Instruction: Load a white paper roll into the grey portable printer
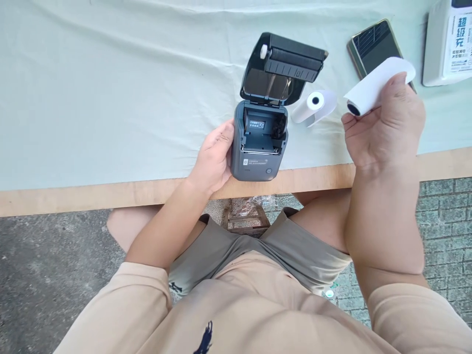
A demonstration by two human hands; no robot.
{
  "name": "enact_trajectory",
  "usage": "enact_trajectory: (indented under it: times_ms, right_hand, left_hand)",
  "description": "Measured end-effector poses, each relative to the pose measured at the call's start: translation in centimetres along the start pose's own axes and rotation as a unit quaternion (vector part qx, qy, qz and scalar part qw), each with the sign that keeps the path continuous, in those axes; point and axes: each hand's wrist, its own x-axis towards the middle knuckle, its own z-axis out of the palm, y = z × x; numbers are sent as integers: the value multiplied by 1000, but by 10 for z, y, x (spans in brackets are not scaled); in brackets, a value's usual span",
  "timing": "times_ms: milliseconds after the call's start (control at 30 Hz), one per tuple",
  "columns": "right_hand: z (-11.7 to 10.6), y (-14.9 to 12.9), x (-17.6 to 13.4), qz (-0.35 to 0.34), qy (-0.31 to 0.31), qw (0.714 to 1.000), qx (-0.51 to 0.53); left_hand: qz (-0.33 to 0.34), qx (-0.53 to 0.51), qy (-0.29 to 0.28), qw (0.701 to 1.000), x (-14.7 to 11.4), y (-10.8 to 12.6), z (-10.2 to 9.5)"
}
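My left hand [217,155] grips the left side of a dark grey label printer [254,164] near the table's front edge. The printer's lid [282,69] is flipped up, and its paper bay [260,130] shows no roll inside. Off to the right, my right hand [387,118] is closed on a white paper roll [381,86] with a dark core, its loose end curling up over the top. Between the printer and that hand, a smaller white paper roll [308,107] lies on the cloth, partly unwound.
A smartphone [376,44] lies behind the right hand, partly covered by the held roll. At the far right stands a white box [438,54] with a printed label. Pale green cloth [110,98] covers the table, whose wooden edge [92,196] runs along the front.
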Motion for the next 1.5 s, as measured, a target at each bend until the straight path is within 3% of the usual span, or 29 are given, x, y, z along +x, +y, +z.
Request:
enact_trajectory:
  times_ms: [133,400,667,767,833,900,1100,1233,1300,1367,1433,1500]
  right_hand:
    - [7,-8,-3,68,72,991,95]
    - [11,-6,2,165,95,974,120]
    - [17,-17,-9,74,68,995,3]
    - [16,-29,-13,-22,41,991,-125]
    - [16,-37,-15,-71,7,969,-237]
    - [16,-42,-16,-76,-15,944,-321]
    - [18,-41,-18,-36,-20,909,-415]
    - [12,-40,-18,-41,-32,917,-397]
    - [8,-40,-18,-89,-31,926,-366]
    - [4,-40,-17,-192,-19,918,-348]
    - [6,-41,-17,-318,-3,884,-343]
    - [13,-43,-19,-388,4,846,-367]
  left_hand:
    - [11,9,11,1000,0,-2,-1]
    - [10,-3,8,1000,1,0,1]
    - [11,-2,-3,1000,0,0,1]
    - [16,-4,-7,1000,1,-1,-1]
    - [16,-1,-9,1000,2,-1,-2]
    - [15,-1,-9,1000,2,-2,-2]
    - [11,-17,-3,1000,1,-1,0]
    - [7,-27,2,1000,0,1,2]
    - [7,-24,6,1000,0,2,3]
    - [4,-23,9,1000,1,2,3]
    - [1,-24,10,1000,1,3,4]
    - [-4,-27,13,1000,0,3,5]
